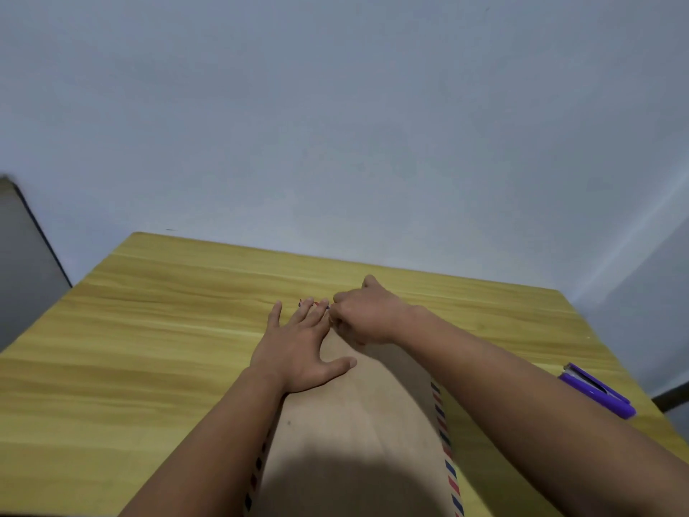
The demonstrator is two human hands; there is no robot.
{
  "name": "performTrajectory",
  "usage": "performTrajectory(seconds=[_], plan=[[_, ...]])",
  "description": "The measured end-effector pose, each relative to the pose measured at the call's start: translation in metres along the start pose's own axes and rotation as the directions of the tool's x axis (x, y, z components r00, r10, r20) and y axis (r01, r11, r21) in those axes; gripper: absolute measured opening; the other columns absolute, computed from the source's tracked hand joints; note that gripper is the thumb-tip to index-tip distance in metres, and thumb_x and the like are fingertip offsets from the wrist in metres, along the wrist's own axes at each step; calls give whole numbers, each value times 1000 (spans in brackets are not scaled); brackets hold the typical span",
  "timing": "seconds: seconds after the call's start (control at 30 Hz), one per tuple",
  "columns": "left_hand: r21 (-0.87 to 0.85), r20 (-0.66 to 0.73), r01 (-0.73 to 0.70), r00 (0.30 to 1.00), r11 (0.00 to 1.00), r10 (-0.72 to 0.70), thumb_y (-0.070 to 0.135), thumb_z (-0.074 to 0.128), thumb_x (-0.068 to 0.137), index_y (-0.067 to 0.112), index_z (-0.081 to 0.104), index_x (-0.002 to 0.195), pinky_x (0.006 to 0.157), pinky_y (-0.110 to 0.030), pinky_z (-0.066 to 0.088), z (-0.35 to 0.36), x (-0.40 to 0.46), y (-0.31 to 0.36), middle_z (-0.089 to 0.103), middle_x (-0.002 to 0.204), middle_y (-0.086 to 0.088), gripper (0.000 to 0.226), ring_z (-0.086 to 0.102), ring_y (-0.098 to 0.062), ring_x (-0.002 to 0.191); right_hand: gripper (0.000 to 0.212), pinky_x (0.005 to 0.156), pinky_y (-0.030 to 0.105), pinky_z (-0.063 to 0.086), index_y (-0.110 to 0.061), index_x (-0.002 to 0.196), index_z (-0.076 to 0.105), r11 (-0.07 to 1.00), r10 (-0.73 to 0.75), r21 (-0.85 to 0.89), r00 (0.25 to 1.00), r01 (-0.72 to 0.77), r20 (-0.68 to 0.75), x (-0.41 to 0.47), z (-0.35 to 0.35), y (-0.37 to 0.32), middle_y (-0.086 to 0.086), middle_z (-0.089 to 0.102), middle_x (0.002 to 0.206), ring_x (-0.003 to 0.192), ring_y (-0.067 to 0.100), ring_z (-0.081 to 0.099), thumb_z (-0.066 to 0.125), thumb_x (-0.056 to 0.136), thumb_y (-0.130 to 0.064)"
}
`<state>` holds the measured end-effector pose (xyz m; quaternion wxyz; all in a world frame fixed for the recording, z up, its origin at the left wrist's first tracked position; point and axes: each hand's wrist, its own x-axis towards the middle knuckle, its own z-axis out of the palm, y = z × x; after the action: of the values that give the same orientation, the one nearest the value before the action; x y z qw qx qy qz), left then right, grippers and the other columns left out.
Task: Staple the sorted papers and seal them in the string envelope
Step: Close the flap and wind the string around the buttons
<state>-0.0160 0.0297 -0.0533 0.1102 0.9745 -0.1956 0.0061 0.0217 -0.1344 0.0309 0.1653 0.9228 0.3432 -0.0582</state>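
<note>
Envelope (354,423) of brown paper, edged along its long sides with red and blue slanted stripes, was seen lying flat and lengthwise on the yellow wood-grain table (149,330), running from the near edge of the view away toward the far end where the two hands met. The left hand (298,345) was laid palm down on the far part of the envelope, its fingers straight and spread apart, the thumb stretched out to the right across the paper. The right hand (361,315) was placed just beside the left fingertips at the envelope's far end, its fingers curled in together; whether anything was pinched between them could not be told, since the fingertips were hidden under the hand. Both forearms were extended over the envelope, the right one crossing its striped right border. A purple stapler (596,393) was seen resting on the table well to the right of the envelope, apart from both hands. A pale wall (335,106) was seen behind the table.
</note>
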Motion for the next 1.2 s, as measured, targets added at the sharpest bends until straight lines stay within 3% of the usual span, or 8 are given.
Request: performTrajectory(seconds=[0.13,0.27,0.47,0.67,0.8,0.93,1.07,1.2], plan=[[15,4,8,1000,1000,-8,93,23,79,31,8,163,123,-60,-10,-2,-1,1,1,172,12,105,-10,-10,157,24,80,41,27,-22,105,68,998,23,-54,994,-29,-104,13,-1,15,-4,54,95,89,24,66,46,103,-30],[5,5,15,1000,1000,-15,93,25,79,32,11,163,123,-59,-12,-3,-2,1,0,172,13,105,-10,-9,157,24,79,38,32,-23,101,75,998,54,39,992,-50,-111,22,3,34,-6,59,92,90,21,65,51,101,-26],[8,5,18,1000,1000,-18,93,24,79,32,13,163,123,-59,-12,-2,-2,1,0,172,13,105,-10,-8,157,24,68,34,36,-28,72,66,995,-86,-66,969,73,-230,7,20,51,-9,50,71,57,18,53,51,91,-29],[10,3,14,1000,1000,-14,93,24,79,32,11,163,123,-59,-12,-4,-3,2,0,172,13,105,-10,-8,157,15,72,37,44,-27,87,74,995,-99,-37,942,92,-320,7,30,50,-9,61,79,67,20,60,59,88,-25],[11,8,18,1000,1000,-18,93,25,79,32,8,163,123,-59,-12,-5,-3,2,-2,172,14,105,-11,-8,157,10,64,35,44,-25,82,73,991,-125,0,923,134,-365,19,33,43,-8,61,76,65,21,61,65,85,-20],[13,7,21,1000,1000,-21,93,25,80,32,11,163,123,-58,-11,-5,-3,1,-1,172,13,104,-11,-8,157,14,56,30,32,-25,72,72,998,-29,40,913,50,-408,21,47,53,-7,58,68,55,22,57,70,78,-12],[18,5,22,1000,1000,-22,94,23,79,34,12,163,123,-58,-11,-4,-2,0,0,172,13,104,-10,-9,157,20,66,34,41,-27,76,75,996,90,63,894,-69,-440,1,63,66,-9,62,71,61,17,59,66,92,-21],[17,9,36,999,999,-36,95,22,78,35,13,163,123,-57,-10,-3,-1,1,0,172,14,104,-10,-8,157,25,71,37,41,-26,79,77,990,142,44,871,-137,-471,-25,71,71,-8,65,73,67,20,63,61,98,-30]])
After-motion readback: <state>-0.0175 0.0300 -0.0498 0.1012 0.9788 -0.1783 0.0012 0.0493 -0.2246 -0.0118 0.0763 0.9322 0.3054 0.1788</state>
